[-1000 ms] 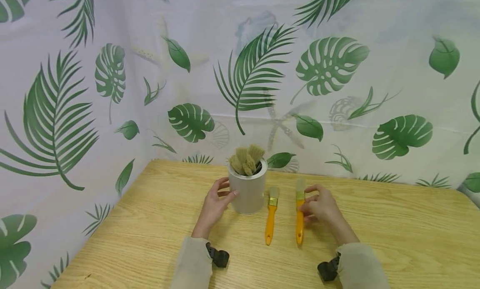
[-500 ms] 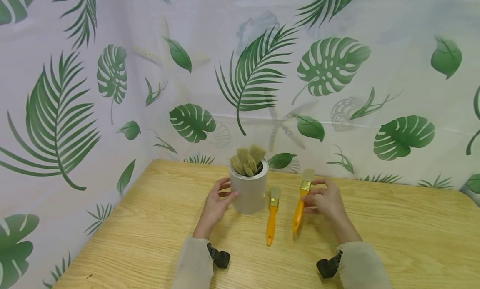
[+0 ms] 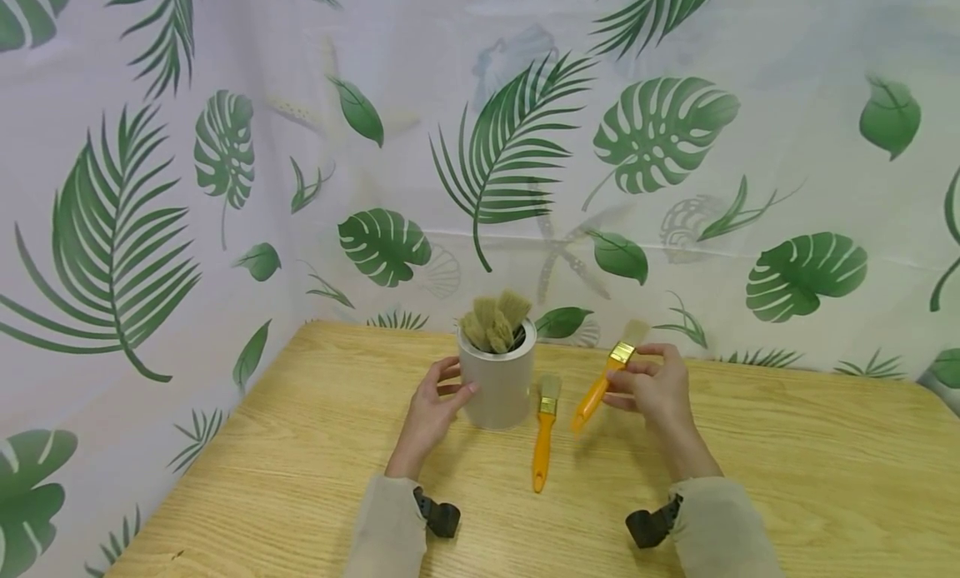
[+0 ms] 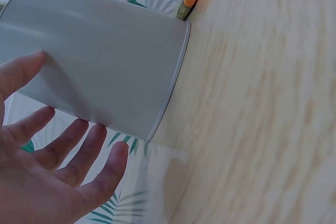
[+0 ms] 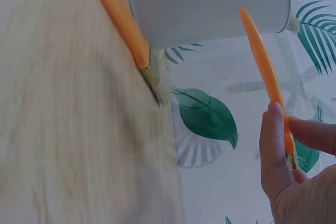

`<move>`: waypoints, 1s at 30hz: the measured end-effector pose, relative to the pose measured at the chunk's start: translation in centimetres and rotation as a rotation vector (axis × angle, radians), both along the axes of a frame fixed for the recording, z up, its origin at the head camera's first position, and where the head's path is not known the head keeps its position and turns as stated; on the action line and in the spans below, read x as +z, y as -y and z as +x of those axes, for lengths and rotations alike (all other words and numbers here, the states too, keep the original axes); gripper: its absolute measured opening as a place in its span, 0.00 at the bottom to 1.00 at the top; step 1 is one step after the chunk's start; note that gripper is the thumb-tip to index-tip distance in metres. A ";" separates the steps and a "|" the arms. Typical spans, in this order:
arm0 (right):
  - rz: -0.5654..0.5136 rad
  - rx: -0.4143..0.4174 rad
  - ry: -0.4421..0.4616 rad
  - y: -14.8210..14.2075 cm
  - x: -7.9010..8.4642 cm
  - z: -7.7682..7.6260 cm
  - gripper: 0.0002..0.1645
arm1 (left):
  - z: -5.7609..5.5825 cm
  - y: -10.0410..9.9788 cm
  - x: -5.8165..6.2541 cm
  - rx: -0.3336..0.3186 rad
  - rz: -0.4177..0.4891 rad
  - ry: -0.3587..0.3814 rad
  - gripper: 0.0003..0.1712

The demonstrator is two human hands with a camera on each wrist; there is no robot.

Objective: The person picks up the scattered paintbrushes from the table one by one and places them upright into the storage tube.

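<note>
A pale grey can (image 3: 495, 391) stands upright on the table, with pale bristle heads of several brushes (image 3: 495, 316) sticking out of its mouth. My left hand (image 3: 429, 416) holds the can by its left side, thumb (image 4: 23, 72) over the front and bent, spread fingertips at the side behind. Between thumb and fingers, my right hand (image 3: 660, 391) pinches a paintbrush (image 3: 596, 399) with an orange handle and gold ferrule. It is tilted above the table, bristles up and to the right, handle end toward the lower left. In the right wrist view its bristles are hidden by the hand.
A second orange-handled paintbrush (image 3: 543, 436) lies on the wooden table (image 3: 300, 478) just right of the can, bristles toward the back. A leaf-patterned cloth (image 3: 675, 295) hangs behind the table and along its left side.
My right hand has picked the paintbrush up off the table, moved it back and turned it clockwise into a slant. The left hand and the can have stayed in place.
</note>
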State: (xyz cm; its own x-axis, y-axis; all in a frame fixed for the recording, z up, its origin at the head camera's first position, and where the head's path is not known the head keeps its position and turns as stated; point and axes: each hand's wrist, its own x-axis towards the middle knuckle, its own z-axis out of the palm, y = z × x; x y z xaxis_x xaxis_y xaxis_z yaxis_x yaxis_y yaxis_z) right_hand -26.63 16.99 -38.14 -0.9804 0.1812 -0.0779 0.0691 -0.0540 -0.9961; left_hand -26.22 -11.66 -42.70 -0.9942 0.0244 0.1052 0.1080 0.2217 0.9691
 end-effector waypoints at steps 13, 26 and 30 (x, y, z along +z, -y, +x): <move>-0.180 -0.195 -0.126 1.5 1.4 -0.3 0.28 | 0.1 0.0 0.0 0.004 0.005 -0.005 0.33; -0.371 -0.373 -0.307 3.5 3.4 -1.2 0.30 | -0.1 0.0 -0.1 0.004 0.006 -0.001 0.33; -0.382 -0.413 -0.365 4.4 4.3 -1.6 0.30 | -0.1 0.0 -0.1 0.010 -0.006 -0.001 0.32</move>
State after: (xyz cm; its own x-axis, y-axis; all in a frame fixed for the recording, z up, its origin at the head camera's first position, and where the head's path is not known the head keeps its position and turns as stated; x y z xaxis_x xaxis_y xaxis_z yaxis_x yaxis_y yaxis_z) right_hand -28.23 12.57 -33.85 -0.8120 0.5728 0.1121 -0.3706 -0.3575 -0.8572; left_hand -26.37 -11.64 -42.80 -0.9942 0.0149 0.1061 0.1067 0.2284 0.9677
